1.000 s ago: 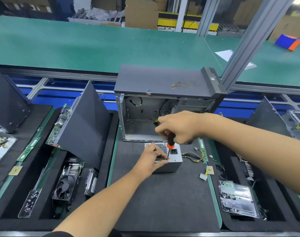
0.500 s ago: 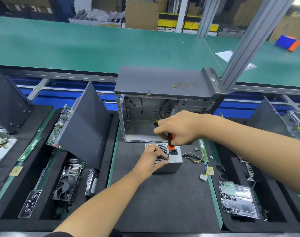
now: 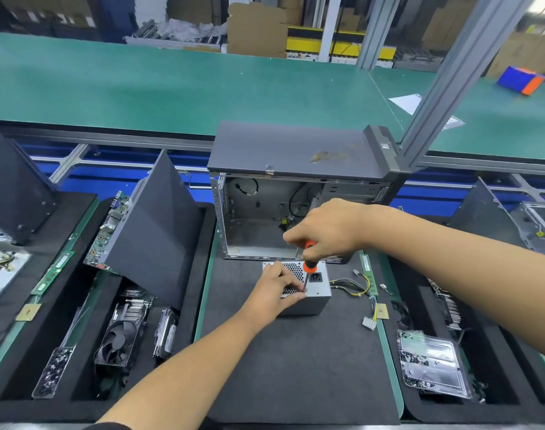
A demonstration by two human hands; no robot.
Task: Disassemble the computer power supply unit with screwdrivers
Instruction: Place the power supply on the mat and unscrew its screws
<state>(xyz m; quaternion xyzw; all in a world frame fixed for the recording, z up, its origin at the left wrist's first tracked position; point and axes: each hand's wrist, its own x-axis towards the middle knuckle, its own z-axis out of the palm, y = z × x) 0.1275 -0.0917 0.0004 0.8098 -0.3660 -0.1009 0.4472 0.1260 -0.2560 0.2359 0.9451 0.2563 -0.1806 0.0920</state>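
The grey power supply unit (image 3: pixel 319 291) sits on the black foam mat (image 3: pixel 296 361), its honeycomb vent and black socket facing up. Its bundle of coloured cables (image 3: pixel 356 287) trails off to the right. My right hand (image 3: pixel 330 231) grips the orange and black screwdriver (image 3: pixel 309 265) from above; the shaft points down at the unit's near top edge. My left hand (image 3: pixel 274 291) rests on the vent, with fingertips beside the screwdriver tip. The screw itself is hidden by my fingers.
An open, empty computer case (image 3: pixel 296 187) stands right behind the unit. A dark side panel (image 3: pixel 153 231) leans at the left over a circuit board (image 3: pixel 109 228). Left trays hold a fan (image 3: pixel 117 339) and screws; a plastic box (image 3: pixel 432 364) lies at the right.
My right hand has turned slightly on the screwdriver handle. The left hand and the unit have stayed in place.
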